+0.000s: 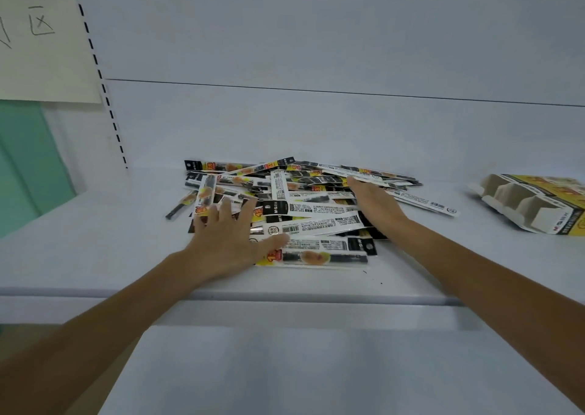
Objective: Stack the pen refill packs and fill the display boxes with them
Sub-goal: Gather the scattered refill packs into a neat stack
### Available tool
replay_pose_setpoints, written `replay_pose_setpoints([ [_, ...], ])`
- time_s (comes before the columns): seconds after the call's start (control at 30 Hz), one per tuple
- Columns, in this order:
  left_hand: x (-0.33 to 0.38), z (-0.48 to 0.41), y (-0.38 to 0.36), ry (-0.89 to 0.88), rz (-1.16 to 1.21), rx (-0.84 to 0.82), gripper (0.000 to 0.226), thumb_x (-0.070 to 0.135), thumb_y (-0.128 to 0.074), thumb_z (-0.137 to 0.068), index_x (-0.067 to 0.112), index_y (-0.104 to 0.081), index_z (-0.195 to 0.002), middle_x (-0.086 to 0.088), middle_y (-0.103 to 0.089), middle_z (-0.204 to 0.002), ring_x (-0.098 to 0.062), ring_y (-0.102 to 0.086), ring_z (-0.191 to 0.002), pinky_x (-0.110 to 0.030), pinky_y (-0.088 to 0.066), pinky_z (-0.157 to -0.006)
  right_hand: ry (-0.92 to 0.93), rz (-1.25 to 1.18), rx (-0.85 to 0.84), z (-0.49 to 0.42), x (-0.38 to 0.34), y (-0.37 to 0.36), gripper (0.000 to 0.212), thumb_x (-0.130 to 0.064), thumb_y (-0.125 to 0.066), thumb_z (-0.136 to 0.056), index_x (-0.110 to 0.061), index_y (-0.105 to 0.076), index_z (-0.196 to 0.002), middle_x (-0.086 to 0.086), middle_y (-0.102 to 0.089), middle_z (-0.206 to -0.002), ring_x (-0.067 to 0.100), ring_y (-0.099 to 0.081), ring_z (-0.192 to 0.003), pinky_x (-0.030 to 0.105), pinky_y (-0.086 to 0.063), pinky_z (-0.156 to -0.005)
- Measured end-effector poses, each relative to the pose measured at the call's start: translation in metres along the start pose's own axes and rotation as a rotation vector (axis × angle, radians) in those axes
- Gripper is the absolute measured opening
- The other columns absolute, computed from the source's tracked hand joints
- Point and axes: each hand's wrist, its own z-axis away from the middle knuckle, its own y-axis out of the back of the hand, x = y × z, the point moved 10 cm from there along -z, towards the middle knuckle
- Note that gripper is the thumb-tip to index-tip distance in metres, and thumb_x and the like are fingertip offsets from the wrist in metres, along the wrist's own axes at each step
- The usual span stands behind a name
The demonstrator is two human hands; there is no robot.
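Where the white shelf (95,250) meets its pale back panel (316,35), plain metal fills most of the view, and a second white ledge (285,367) sits below the front edge. At ten o'clock a cream paper sign (41,66) bears the handwritten character 区, beside a slotted upright (106,98). A green wall (25,161) shows at nine o'clock.

Refill packs (316,212) lie in a loose, criss-crossed pile at the middle of the shelf. They are black, white and yellow, and several are face down, showing barcodes and print too small to read. One black end reads M&G, and red-and-yellow badges show a 1.

At three o'clock, well apart from the pile, a yellow display box (531,205) lies tilted with its pale cardboard dividers showing.

The left hand (228,237) lies flat on the pile's eight o'clock side, fingers spread and straight, gripping nothing. The right hand (373,202) rests on the two o'clock side, fingers straight and together, also holding nothing.

One stray pack (180,207) lies just off the pile at nine o'clock.
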Motion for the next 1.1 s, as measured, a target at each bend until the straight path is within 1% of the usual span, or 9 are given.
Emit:
replay_pose_setpoints([
  [0.1, 0.009, 0.004, 0.006, 0.009, -0.014, 0.045, 0.11, 0.088, -0.012, -0.06, 0.024, 0.001, -0.149, -0.015, 0.011, -0.156, -0.033, 0.013, -0.143, -0.052, 0.002, -0.116, -0.024, -0.092, -0.031, -0.001, -0.004, -0.017, 0.052, -0.043, -0.033, -0.098, -0.003, -0.049, -0.126, 0.011, -0.056, -0.094, 0.022, -0.052, -0.086, 0.031, -0.039, -0.072],
  [0.27, 0.02, 0.017, 0.048, -0.098, -0.124, 0.402, 0.115, 0.086, 0.003, -0.057, 0.016, 0.009, -0.148, -0.012, 0.017, -0.155, -0.031, 0.018, -0.142, -0.049, 0.011, -0.113, -0.022, 0.052, -0.073, -0.009, 0.001, -0.038, 0.046, -0.04, -0.048, -0.088, -0.009, -0.042, -0.122, 0.011, -0.056, -0.112, 0.028, -0.049, -0.109, 0.038, -0.043, -0.088],
  [0.43, 0.059, 0.027, 0.012, -0.428, -0.2, 0.057, 0.1, 0.086, -0.014, -0.063, 0.035, 0.001, -0.147, 0.007, 0.011, -0.156, -0.017, 0.016, -0.143, -0.047, 0.01, -0.116, 0.309, 0.391, 0.176, -0.018, -0.057, -0.012, 0.031, -0.032, -0.045, -0.092, -0.016, -0.055, -0.116, 0.007, -0.057, -0.122, 0.028, -0.045, -0.12, 0.045, -0.038, -0.1],
  [0.53, 0.058, 0.023, 0.006, -0.435, -0.194, 0.02, 0.094, 0.086, -0.025, -0.07, 0.035, -0.006, -0.146, 0.012, -0.001, -0.155, -0.012, 0.002, -0.144, -0.053, 0.0, -0.116, 0.562, 0.415, -0.026, -0.024, -0.096, -0.033, 0.036, -0.016, -0.048, -0.093, -0.021, -0.051, -0.129, 0.002, -0.047, -0.139, 0.02, -0.038, -0.129, 0.043, -0.03, -0.107],
  [0.63, 0.06, 0.025, 0.012, -0.48, -0.192, 0.105, 0.091, 0.082, -0.019, -0.073, 0.03, -0.01, -0.146, 0.011, -0.017, -0.151, -0.012, -0.014, -0.139, -0.049, -0.009, -0.117, 0.635, 0.635, -0.291, -0.036, -0.104, -0.077, 0.047, -0.01, -0.049, -0.091, -0.028, -0.047, -0.134, 0.0, -0.035, -0.148, 0.019, -0.027, -0.137, 0.045, -0.027, -0.109],
  [0.77, 0.058, 0.025, 0.018, -0.494, -0.158, 0.174, 0.092, 0.083, -0.012, -0.071, 0.028, -0.018, -0.144, 0.009, -0.023, -0.149, -0.015, -0.024, -0.135, -0.043, -0.025, -0.111, 0.697, 0.675, -0.282, -0.044, -0.117, -0.089, 0.027, -0.017, -0.058, -0.088, -0.025, -0.064, -0.113, -0.001, -0.057, -0.124, 0.018, -0.046, -0.119, 0.042, -0.038, -0.099],
  [0.87, 0.054, 0.023, 0.019, -0.469, -0.149, 0.185, 0.088, 0.085, -0.021, -0.071, 0.031, -0.023, -0.141, 0.007, -0.019, -0.15, -0.017, -0.024, -0.134, -0.043, -0.027, -0.11, 0.691, 0.684, -0.197, -0.044, -0.119, -0.072, 0.019, -0.026, -0.062, -0.087, -0.018, -0.067, -0.104, -0.001, -0.062, -0.113, 0.018, -0.053, -0.109, 0.034, -0.042, -0.092],
  [0.97, 0.054, 0.02, 0.021, -0.449, -0.188, 0.204, 0.095, 0.086, -0.009, -0.062, 0.031, -0.027, -0.139, 0.004, -0.019, -0.149, -0.018, -0.018, -0.136, -0.049, -0.022, -0.112, 0.605, 0.629, -0.186, -0.041, -0.109, -0.055, 0.019, -0.03, -0.065, -0.085, -0.014, -0.068, -0.095, 0.0, -0.065, -0.105, 0.017, -0.058, -0.098, 0.032, -0.044, -0.082],
  [1.1, 0.061, 0.017, 0.03, -0.47, -0.147, 0.241, 0.096, 0.083, -0.008, -0.058, 0.025, -0.038, -0.129, 0.0, -0.021, -0.147, -0.019, -0.016, -0.137, -0.041, -0.016, -0.115, 0.441, 0.521, -0.381, -0.025, -0.082, -0.056, 0.045, -0.051, -0.05, -0.089, -0.017, -0.063, -0.114, -0.001, -0.058, -0.122, 0.018, -0.051, -0.114, 0.028, -0.037, -0.091],
])
